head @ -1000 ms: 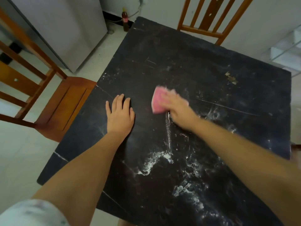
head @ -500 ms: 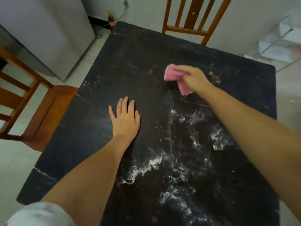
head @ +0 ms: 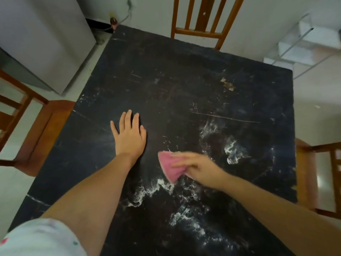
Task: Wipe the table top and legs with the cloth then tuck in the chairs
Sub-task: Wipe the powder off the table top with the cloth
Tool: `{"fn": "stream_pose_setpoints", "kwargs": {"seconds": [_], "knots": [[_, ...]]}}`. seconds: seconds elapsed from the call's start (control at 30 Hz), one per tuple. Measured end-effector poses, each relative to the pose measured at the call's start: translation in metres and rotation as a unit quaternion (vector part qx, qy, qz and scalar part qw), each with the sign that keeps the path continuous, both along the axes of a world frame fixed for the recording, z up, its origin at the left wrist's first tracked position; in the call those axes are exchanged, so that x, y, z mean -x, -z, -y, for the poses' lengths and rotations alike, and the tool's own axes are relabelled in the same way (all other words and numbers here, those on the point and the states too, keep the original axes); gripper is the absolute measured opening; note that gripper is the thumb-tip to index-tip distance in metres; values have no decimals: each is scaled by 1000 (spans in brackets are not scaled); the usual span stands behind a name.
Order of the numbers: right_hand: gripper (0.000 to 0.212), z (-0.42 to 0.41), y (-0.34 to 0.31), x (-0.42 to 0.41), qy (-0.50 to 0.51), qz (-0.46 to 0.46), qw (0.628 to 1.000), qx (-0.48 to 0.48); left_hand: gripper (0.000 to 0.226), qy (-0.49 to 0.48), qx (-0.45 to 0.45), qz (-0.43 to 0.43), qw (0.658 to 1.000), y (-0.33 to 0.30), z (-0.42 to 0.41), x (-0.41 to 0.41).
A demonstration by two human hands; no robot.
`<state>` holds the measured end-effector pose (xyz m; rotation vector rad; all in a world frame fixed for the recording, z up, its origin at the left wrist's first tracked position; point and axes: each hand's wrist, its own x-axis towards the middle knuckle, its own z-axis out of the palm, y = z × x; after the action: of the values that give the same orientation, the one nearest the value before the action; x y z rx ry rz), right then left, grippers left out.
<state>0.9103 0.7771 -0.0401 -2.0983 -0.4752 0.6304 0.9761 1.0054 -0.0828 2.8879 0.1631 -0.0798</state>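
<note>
The black table top (head: 166, 74) fills the view, smeared with white foam (head: 156, 187) near its front and right. My right hand (head: 201, 169) holds a pink cloth (head: 169, 166) against the table in the middle front; the hand is blurred. My left hand (head: 130, 135) lies flat on the table with straight fingers, just left of the cloth. Three wooden chairs stand around the table: one at the left (head: 36, 130), one at the far side (head: 201, 24), one at the right (head: 317, 174).
A grey cabinet (head: 46, 39) stands at the back left, with a bottle (head: 113, 22) on the floor by the wall. A white wire shelf (head: 304, 43) is at the back right. A pale chipped patch (head: 227, 85) marks the far table top.
My right hand has swept the pink cloth from the far middle of the table back toward me into the foam. My left hand has stayed flat in place.
</note>
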Motion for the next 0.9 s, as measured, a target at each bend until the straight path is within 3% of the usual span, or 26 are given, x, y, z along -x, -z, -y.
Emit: {"fn": "stream_pose_setpoints", "kwargs": {"seconds": [0.07,0.13,0.23,0.37,0.53,0.67,0.73,0.8,0.9], "knots": [[47,3,-25,-47,110,-29,993,-30,47,-1,0,4,1000,1,0,1],[44,19,-36,-110,211,19,976,-51,47,-2,-3,6,1000,1,0,1],[41,48,-21,-178,292,86,952,44,47,-5,-7,11,1000,2,0,0],[51,57,29,-154,185,200,942,194,47,-5,-4,12,1000,2,0,1],[53,21,33,-32,63,194,973,112,47,2,4,7,1000,0,0,0],[50,14,13,29,19,100,992,71,47,4,-1,4,1000,-2,0,1],[48,19,-17,7,87,31,996,-1,47,2,1,3,1000,-2,1,2],[48,41,-35,-36,226,46,971,-68,47,-3,4,8,1000,-1,1,2],[51,102,-22,-111,324,125,936,56,46,-5,3,11,1000,0,1,2]]}}
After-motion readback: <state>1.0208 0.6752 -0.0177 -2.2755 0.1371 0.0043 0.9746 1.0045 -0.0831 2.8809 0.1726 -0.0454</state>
